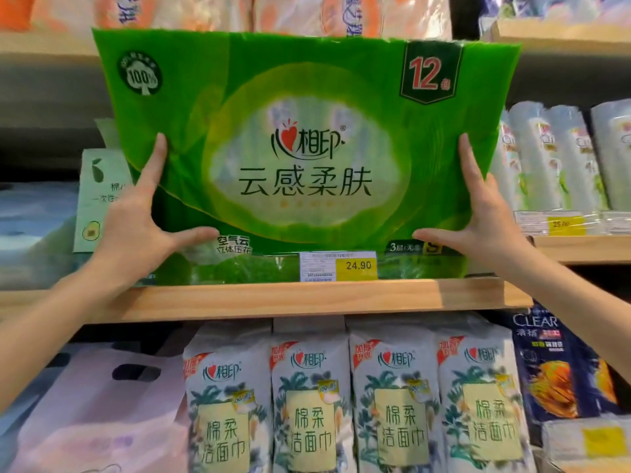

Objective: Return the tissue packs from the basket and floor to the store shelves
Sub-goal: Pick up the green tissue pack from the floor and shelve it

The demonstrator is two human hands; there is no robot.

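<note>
A large green tissue pack [307,138] marked 12 fills the middle of the view, held upright against the wooden shelf [290,298]. My left hand [143,223] grips its lower left corner, thumb under the front and index finger up the side. My right hand [478,213] grips the lower right corner the same way. The pack's bottom edge sits just behind the shelf lip and a price tag [338,266] reading 24.90. What lies behind the pack is hidden.
White cotton towel packs [355,401] line the shelf below. Clear wrapped rolls [553,155] stand to the right, a pale box [99,196] to the left. A pink plastic bag [102,404] sits lower left, dark shampoo packs [553,363] lower right. Orange packs [239,11] fill the top shelf.
</note>
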